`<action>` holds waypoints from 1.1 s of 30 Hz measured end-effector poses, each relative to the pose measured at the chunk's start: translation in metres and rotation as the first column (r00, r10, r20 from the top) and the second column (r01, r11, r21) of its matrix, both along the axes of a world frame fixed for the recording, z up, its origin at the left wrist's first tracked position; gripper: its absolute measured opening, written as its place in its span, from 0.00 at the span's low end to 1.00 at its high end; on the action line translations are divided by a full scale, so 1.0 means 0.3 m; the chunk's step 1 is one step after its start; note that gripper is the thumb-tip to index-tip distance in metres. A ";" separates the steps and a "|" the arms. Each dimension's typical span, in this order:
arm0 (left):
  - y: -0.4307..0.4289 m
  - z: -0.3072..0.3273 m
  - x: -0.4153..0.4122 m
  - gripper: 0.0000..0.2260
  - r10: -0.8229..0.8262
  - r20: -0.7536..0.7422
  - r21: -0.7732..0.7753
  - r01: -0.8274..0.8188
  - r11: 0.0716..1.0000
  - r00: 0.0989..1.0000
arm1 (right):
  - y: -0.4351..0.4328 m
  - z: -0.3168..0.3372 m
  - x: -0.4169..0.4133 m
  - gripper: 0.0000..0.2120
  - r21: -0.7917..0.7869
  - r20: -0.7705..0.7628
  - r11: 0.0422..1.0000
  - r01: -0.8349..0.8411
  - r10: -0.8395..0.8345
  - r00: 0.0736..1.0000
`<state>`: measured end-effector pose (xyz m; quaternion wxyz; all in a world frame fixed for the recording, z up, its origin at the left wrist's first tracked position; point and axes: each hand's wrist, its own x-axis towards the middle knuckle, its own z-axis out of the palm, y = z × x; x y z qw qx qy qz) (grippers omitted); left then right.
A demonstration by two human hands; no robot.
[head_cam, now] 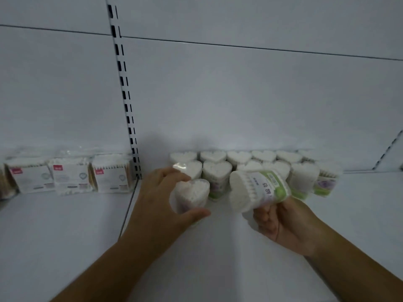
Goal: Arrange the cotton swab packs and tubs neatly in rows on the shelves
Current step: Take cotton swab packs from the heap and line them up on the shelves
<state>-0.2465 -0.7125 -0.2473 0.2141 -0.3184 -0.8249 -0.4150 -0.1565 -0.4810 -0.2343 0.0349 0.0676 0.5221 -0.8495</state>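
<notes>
Two heart-shaped tubs are held just short of the stock. The left tub (192, 196) is gripped by the left hand (161, 192), fingers curled over its far side and thumb pressed to its near wall. It is carried close to upright, heart face up, low over the shelf (218, 247).

The right tub (257, 188) is clasped from below by the right hand (287, 223), fingers wrapped round its labelled side. It is tipped over: its long axis is laid almost level, heart face turned left toward the other tub, base pointed right.

Two rows (216, 171) of tubs are seen against the back panel, just beyond both hands. Whether the front row is touched by the left tub cannot be told through the blur.

A third row is judged to be in hand. The left hand is the nearer to its slot, directly ahead of the front row's first tub, so only a short set-down is called for. The right tub has to be swung upright first.

Packs (72, 177) are lined up in the bay past the slotted upright (128, 110), well apart from the hands.
</notes>
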 end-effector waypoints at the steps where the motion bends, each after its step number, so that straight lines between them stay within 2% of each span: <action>1: -0.002 0.008 0.008 0.28 0.010 -0.080 0.016 -0.009 1.000 0.997 | -0.005 0.001 0.000 0.21 0.014 -0.011 1.000 -0.020 0.021 1.000; 3: -0.006 0.025 0.028 0.26 -0.010 -0.217 0.067 0.026 0.997 0.976 | -0.014 0.008 0.005 0.18 0.043 -0.030 0.996 -0.076 0.077 0.997; 5: -0.003 0.037 0.048 0.25 -0.092 -0.272 0.060 0.112 0.992 0.958 | -0.027 0.005 0.006 0.08 0.063 -0.045 0.992 -0.111 0.114 0.992; 8: 0.004 0.041 0.064 0.27 -0.193 -0.230 0.014 0.202 0.979 0.954 | -0.041 -0.021 0.019 0.26 0.057 -0.042 0.981 -0.184 0.187 0.981; 9: 0.004 0.041 0.069 0.27 -0.210 -0.204 0.014 0.217 0.976 0.956 | -0.051 -0.025 0.022 0.26 0.061 -0.041 0.974 -0.219 0.221 0.974; 12: -0.003 0.050 0.086 0.22 -0.245 -0.150 0.074 0.258 0.963 0.958 | -0.068 -0.027 0.026 0.17 0.137 -0.089 0.937 -0.321 0.334 0.938; 13: -0.007 0.055 0.091 0.20 -0.252 -0.135 0.105 0.267 0.958 0.958 | -0.067 -0.037 0.023 0.17 0.188 -0.121 0.934 -0.304 0.329 0.936; 14: -0.012 0.059 0.096 0.20 -0.259 -0.122 0.136 0.274 0.952 0.958 | -0.069 -0.044 0.020 0.18 0.262 -0.171 0.940 -0.219 0.269 0.948; 15: -0.015 0.061 0.098 0.20 -0.267 -0.117 0.157 0.283 0.946 0.957 | -0.066 -0.057 0.015 0.19 0.334 -0.251 0.940 -0.063 0.154 0.956; 17: -0.014 0.061 0.099 0.21 -0.291 -0.140 0.149 0.311 0.939 0.946 | -0.069 -0.059 0.015 0.20 0.420 -0.475 0.870 0.259 -0.032 0.879; 18: -0.009 0.060 0.098 0.22 -0.307 -0.157 0.129 0.328 0.936 0.939 | -0.075 -0.050 0.022 0.22 0.460 -0.550 0.826 0.326 -0.023 0.835; 19: -0.003 0.057 0.097 0.22 -0.322 -0.169 0.108 0.342 0.933 0.932 | -0.078 -0.046 0.030 0.25 0.533 -0.579 0.778 0.334 0.048 0.814; 21: 0.011 0.050 0.093 0.23 -0.339 -0.177 0.080 0.356 0.931 0.924 | -0.086 -0.041 0.048 0.29 0.728 -0.525 0.609 0.315 0.200 0.827; 23: 0.018 0.043 0.091 0.24 -0.343 -0.170 0.097 0.363 0.927 0.924 | -0.093 -0.038 0.057 0.31 0.797 -0.502 0.495 0.345 0.227 0.834; 25: 0.017 0.037 0.083 0.25 -0.316 -0.183 0.119 0.340 0.933 0.931 | -0.096 -0.041 0.054 0.30 0.765 -0.573 0.459 0.451 0.167 0.802; 27: 0.009 0.025 0.064 0.25 -0.213 -0.167 0.120 0.234 0.965 0.963 | -0.089 -0.046 0.041 0.31 0.740 -0.579 0.444 0.506 0.038 0.814; 30: 0.002 -0.010 0.028 0.23 -0.102 -0.075 0.036 0.105 0.994 0.992 | -0.073 -0.068 0.014 0.32 0.767 -0.439 0.481 0.424 -0.089 0.894; 33: 0.008 -0.045 0.000 0.20 -0.076 -0.068 -0.036 0.074 0.997 0.995 | -0.061 -0.089 -0.003 0.28 0.848 -0.357 0.379 0.372 -0.111 0.927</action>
